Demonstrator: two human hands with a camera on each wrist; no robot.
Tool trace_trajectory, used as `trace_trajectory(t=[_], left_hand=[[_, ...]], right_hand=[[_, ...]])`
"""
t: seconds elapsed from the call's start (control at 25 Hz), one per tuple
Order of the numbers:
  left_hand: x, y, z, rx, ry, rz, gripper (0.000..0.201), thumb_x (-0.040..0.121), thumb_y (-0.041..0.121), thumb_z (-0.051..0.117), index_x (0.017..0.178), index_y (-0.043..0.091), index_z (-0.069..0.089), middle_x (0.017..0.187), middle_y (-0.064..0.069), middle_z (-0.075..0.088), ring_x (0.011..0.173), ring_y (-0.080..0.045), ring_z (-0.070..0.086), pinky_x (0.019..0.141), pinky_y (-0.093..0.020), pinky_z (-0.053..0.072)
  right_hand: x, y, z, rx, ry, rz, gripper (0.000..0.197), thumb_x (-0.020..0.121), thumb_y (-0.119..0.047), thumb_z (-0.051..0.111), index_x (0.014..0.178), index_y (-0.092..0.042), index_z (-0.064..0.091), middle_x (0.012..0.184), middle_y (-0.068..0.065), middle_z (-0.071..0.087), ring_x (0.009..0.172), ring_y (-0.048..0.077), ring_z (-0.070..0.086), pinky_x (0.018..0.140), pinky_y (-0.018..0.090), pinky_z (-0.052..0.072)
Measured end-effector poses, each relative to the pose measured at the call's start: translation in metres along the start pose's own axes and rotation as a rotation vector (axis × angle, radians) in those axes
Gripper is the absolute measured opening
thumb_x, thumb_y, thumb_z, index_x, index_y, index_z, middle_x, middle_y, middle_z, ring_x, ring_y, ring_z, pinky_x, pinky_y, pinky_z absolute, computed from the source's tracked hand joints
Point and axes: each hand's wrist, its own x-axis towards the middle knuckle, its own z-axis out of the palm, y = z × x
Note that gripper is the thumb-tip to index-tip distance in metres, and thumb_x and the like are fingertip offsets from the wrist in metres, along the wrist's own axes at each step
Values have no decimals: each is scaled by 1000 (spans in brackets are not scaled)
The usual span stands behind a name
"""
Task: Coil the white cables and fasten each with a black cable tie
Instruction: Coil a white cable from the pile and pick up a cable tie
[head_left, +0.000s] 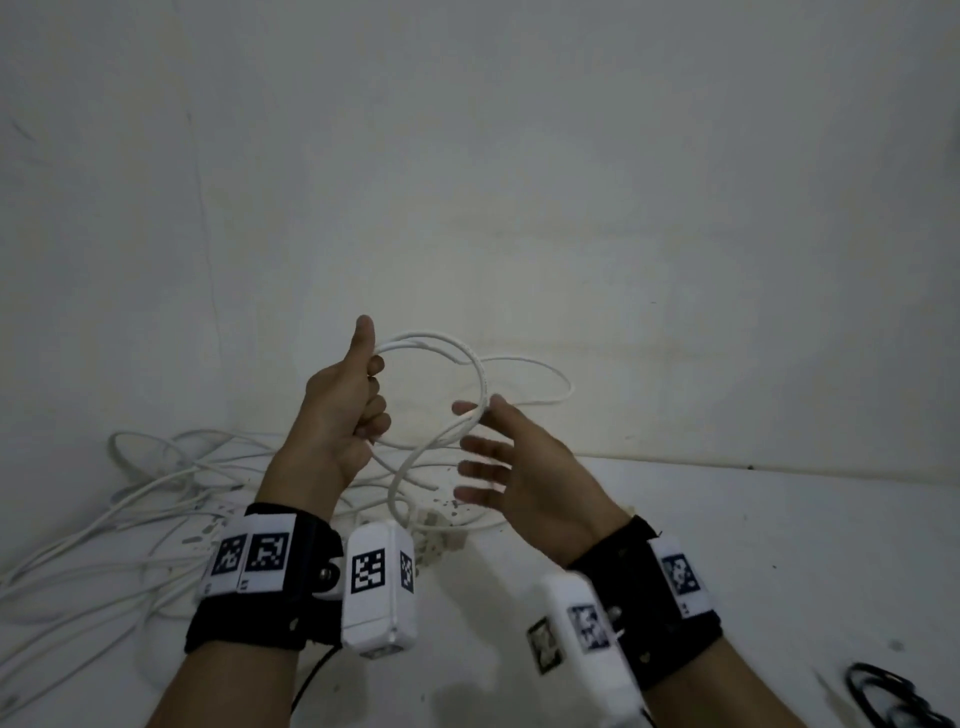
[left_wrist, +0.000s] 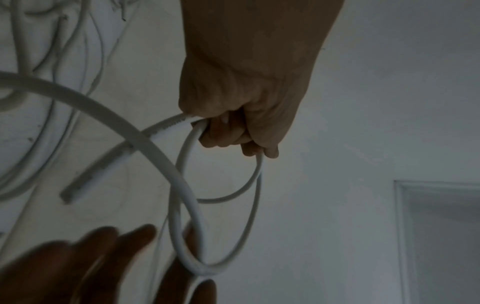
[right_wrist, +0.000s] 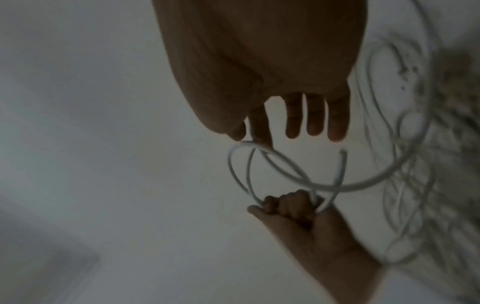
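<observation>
A white cable (head_left: 524, 358) hangs in loose loops in the air between both hands, in front of a pale wall. My left hand (head_left: 358, 400) grips the gathered loops in a fist with the thumb pointing up; the left wrist view shows its curled fingers (left_wrist: 228, 133) round the cable (left_wrist: 153, 142). My right hand (head_left: 475, 408) pinches a strand between thumb and index finger, its other fingers (right_wrist: 314, 123) straight and spread. One cut end of the cable (right_wrist: 344, 153) sticks out free. Black cable ties (head_left: 893, 696) lie on the floor at the lower right.
A tangled pile of more white cables (head_left: 156, 493) lies on the floor to the left, against the wall. Crumbled debris (head_left: 441, 540) sits at the wall's foot beneath the hands. A door frame (left_wrist: 405, 226) shows in the left wrist view.
</observation>
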Motion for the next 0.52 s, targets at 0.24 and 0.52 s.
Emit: trace_trajectory(t=[0.24, 0.52], left_hand=[[1, -9, -5, 29, 88, 8, 44, 87, 57, 64, 72, 18, 51, 40, 10, 27, 36, -8, 19, 38, -21, 21], [37, 13, -45, 303, 261, 60, 52, 80, 61, 70, 84, 9, 66, 61, -3, 48, 46, -16, 38, 48, -25, 34]], right_hand=[[18, -58, -16, 326, 248, -314, 21, 105, -15, 36, 86, -18, 47, 65, 3, 53, 58, 20, 59, 70, 43, 57], [18, -109, -91, -423, 795, -456, 28, 100, -19, 47, 91, -8, 70, 65, 6, 49, 50, 21, 41, 42, 24, 38]])
